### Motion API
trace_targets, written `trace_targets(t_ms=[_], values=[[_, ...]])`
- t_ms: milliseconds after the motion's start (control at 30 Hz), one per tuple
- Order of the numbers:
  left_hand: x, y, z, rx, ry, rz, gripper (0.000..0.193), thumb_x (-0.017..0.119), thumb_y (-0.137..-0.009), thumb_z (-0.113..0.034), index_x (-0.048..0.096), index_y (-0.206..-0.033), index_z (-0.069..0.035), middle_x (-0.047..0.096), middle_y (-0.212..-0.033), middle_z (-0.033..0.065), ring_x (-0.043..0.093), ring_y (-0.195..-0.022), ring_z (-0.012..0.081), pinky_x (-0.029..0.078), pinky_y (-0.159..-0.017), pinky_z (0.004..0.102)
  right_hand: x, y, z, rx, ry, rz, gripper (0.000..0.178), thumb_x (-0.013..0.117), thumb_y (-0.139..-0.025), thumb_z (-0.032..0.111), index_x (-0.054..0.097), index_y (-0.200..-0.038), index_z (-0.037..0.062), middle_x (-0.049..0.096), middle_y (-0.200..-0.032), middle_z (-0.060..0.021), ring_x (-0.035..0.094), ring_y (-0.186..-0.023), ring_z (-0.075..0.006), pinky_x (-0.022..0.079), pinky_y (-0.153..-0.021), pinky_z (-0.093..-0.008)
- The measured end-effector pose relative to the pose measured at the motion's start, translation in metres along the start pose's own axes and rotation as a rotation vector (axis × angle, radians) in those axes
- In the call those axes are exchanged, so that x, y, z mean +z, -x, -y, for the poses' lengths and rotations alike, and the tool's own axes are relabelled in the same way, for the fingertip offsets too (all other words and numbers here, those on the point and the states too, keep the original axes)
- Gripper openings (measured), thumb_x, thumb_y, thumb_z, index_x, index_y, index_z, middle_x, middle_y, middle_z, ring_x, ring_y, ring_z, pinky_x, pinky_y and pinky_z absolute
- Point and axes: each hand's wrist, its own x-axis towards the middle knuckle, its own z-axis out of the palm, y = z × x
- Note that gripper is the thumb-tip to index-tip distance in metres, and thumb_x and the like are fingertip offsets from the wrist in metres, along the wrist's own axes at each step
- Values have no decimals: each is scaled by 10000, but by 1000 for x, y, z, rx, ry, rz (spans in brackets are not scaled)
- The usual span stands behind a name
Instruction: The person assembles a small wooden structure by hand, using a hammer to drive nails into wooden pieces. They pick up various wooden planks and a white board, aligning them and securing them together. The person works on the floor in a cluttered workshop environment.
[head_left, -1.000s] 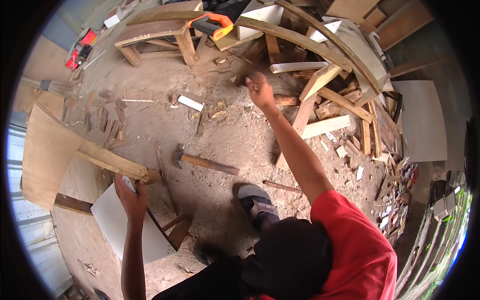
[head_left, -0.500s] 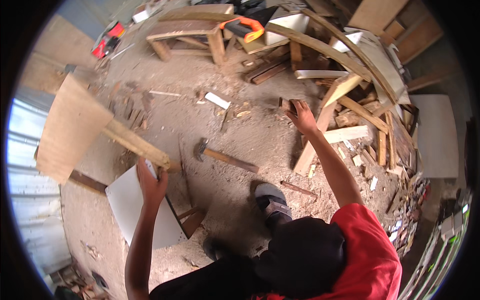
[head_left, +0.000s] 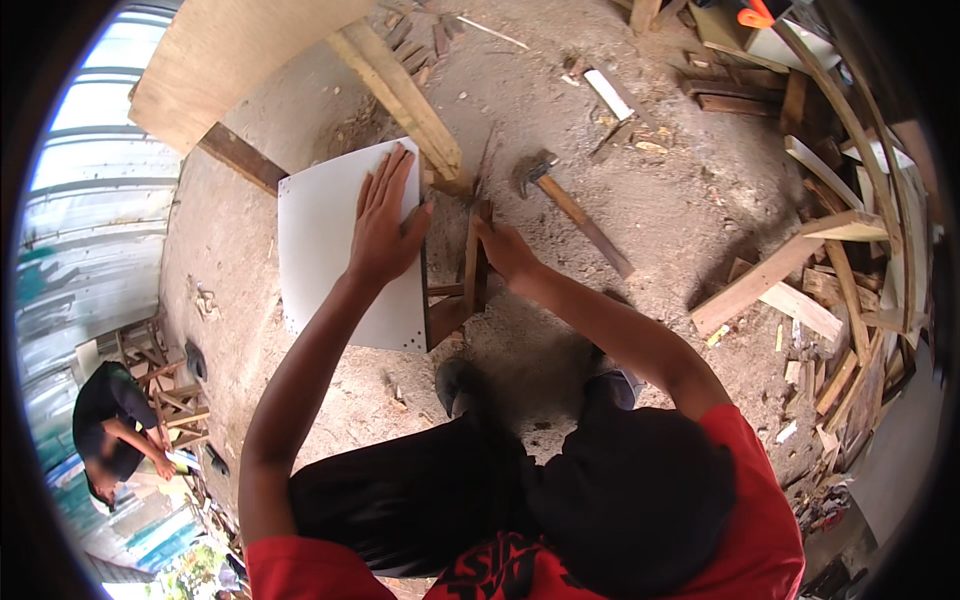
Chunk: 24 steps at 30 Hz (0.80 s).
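Observation:
My left hand [head_left: 387,228] lies flat, fingers stretched out, on the white top panel [head_left: 318,245] of a small wooden stool-like piece. Small dark dots mark the panel's corners. Beyond the panel's right edge, my right hand [head_left: 510,252] is closed round a brown wood piece [head_left: 476,262], held upright against the side of the frame. Part of a wooden frame member [head_left: 448,318] shows below it. Where the wood piece meets the frame is partly hidden by my hand. A hammer [head_left: 583,218] with a wooden handle rests on the ground to the right.
A plywood-topped piece [head_left: 235,60] with a light wooden leg [head_left: 400,95] stands far left. Scrap lumber [head_left: 760,270] is heaped at the right. A white strip [head_left: 608,94] lies on the dirt floor. Another person [head_left: 115,425] bends over at the left, near a corrugated metal wall.
My right hand has come left from the scrap heap to the white-topped piece, bringing a wood piece. My left hand has shifted onto the panel's top. The view has swung left.

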Motion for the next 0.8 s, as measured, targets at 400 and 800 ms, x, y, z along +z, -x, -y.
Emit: trace_targets(t_ms=[400, 800], values=[[-4, -4, -1, -6, 19, -24, 682, 640, -911, -209, 389, -1524, -44, 378, -1594, 196, 309, -1499, 382, 219, -1231, 508, 18, -29, 30, -109, 142, 119, 543, 748, -920, 439, 620, -1237, 17, 662, -1041, -81, 651, -893, -204, 552, -796, -361], [-1, -7, -1, -29, 36, -36, 683, 663, -896, -231, 419, -1505, -39, 411, -1577, 190, 332, -1499, 354, 199, -1232, 511, 15, -48, 10, -277, 396, -97, 670, 777, -846, 500, 581, -1118, -81, 667, -1045, -255, 679, -981, -341, 528, -836, -430]])
